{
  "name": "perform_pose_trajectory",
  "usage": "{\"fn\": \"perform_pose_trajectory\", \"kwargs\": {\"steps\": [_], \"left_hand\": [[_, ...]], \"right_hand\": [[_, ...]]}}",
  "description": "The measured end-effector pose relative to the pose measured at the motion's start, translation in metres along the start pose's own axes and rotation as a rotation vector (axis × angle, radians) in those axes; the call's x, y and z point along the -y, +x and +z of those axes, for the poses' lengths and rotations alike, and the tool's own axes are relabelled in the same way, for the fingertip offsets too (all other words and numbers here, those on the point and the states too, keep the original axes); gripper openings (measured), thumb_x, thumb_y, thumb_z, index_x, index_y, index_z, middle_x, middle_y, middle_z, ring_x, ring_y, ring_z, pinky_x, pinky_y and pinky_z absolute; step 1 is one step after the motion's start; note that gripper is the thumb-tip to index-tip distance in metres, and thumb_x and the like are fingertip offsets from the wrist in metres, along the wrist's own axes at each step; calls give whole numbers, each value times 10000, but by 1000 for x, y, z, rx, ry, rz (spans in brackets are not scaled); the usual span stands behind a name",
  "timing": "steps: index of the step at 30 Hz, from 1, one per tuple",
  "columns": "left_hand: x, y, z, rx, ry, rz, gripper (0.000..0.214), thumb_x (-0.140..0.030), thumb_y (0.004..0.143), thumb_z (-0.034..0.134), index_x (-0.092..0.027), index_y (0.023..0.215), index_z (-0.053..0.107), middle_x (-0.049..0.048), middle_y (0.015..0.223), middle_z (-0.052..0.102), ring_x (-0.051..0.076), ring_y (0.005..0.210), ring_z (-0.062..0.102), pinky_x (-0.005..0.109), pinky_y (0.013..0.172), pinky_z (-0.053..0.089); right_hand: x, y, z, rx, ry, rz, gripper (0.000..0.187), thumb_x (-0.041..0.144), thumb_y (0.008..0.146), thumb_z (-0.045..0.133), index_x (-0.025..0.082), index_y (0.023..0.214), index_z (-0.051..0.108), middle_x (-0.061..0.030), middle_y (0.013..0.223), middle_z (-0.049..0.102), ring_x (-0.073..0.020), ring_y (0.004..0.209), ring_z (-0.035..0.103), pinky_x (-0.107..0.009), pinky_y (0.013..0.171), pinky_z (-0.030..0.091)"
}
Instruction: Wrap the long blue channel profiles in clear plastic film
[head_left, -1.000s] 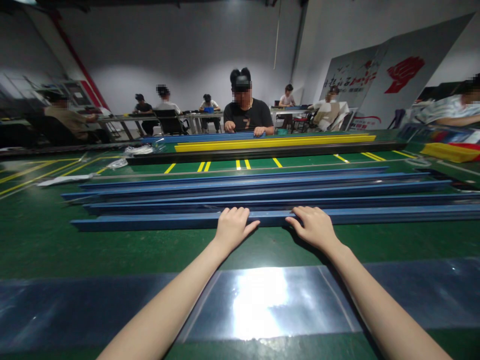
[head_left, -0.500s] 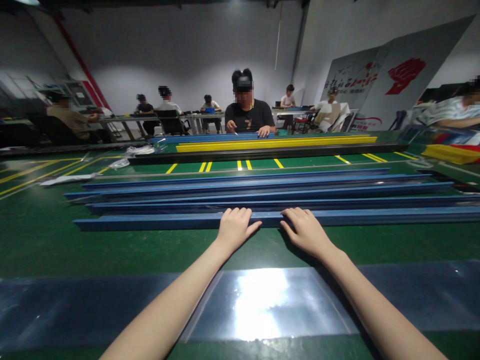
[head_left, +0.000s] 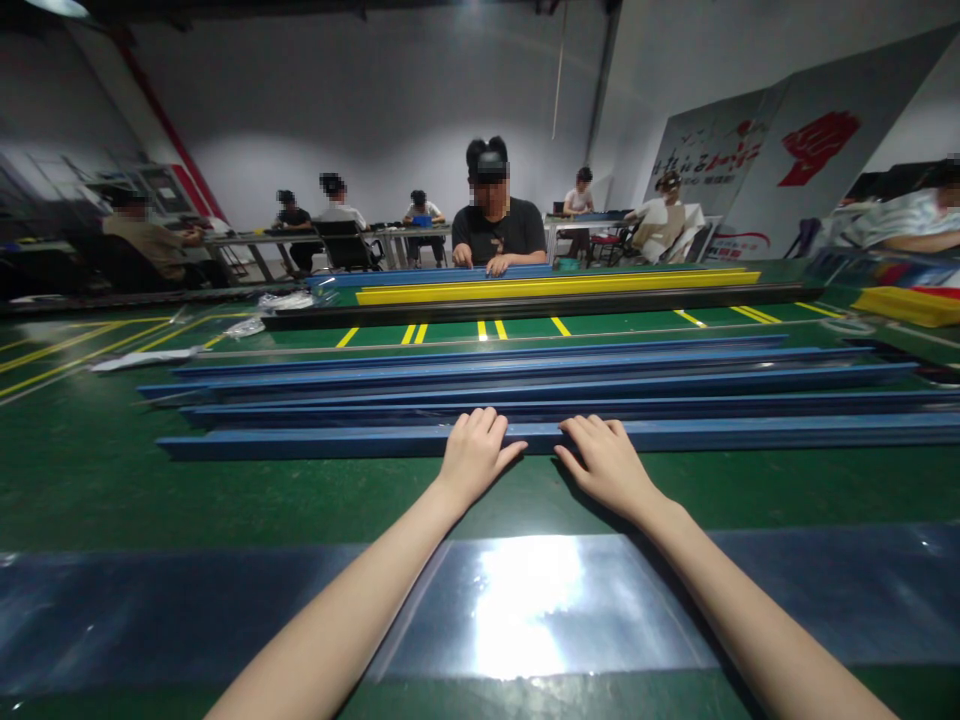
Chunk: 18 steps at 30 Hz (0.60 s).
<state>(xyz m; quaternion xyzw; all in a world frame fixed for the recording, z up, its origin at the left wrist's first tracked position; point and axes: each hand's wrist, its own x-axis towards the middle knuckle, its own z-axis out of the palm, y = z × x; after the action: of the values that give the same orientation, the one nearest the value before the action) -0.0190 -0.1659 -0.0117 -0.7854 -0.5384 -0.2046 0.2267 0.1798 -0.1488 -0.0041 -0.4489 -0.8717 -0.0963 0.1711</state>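
Observation:
Nearest to me on the green table lies a long blue plastic channel strip (head_left: 315,446). My left hand (head_left: 474,455) grips it near the middle, fingers bent over its top edge and thumb pointing right along its front face. A short way to the right, my right hand (head_left: 604,460) grips the same strip with curled fingers, its thumb against the near side. The fingertips of both hands are partly hidden behind the strip's edge. Several more blue channel strips (head_left: 337,389) lie roughly parallel just beyond. Under my forearms a clear, shiny plastic sheet (head_left: 247,610) stretches across the table.
A black strip (head_left: 450,311) and a yellow strip (head_left: 555,289) lie farther across the green table (head_left: 90,480). Opposite sits a person (head_left: 499,235) with both hands at another blue strip. Plastic wrapping (head_left: 285,302) is at the left, a yellow tray (head_left: 907,307) at the right.
My hands keep their hold on the nearest blue strip, with only a slight finger shift. Across the table, the person's hands have moved closer together. The view has shifted slightly.

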Motion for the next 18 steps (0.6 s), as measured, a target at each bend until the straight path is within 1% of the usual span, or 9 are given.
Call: {"fn": "perform_pose_trajectory", "kwargs": {"steps": [11,18], "left_hand": [[0,0,1,-23,-26,-3,321,-469,818,443,-167,739,517,42,751,546,182,741,487,285,651,350],[-1,0,1,-40,14,-4,326,-475,798,475,-159,738,528,46,726,543,187,727,490,290,642,346]], "right_hand": [[1,0,0,4,-22,1,206,293,864,358,173,928,512,-59,903,592,-198,850,463,-313,715,241],[1,0,2,-32,-28,-11,191,289,862,370,171,918,509,-53,879,590,-192,833,460,-311,713,241]]}}
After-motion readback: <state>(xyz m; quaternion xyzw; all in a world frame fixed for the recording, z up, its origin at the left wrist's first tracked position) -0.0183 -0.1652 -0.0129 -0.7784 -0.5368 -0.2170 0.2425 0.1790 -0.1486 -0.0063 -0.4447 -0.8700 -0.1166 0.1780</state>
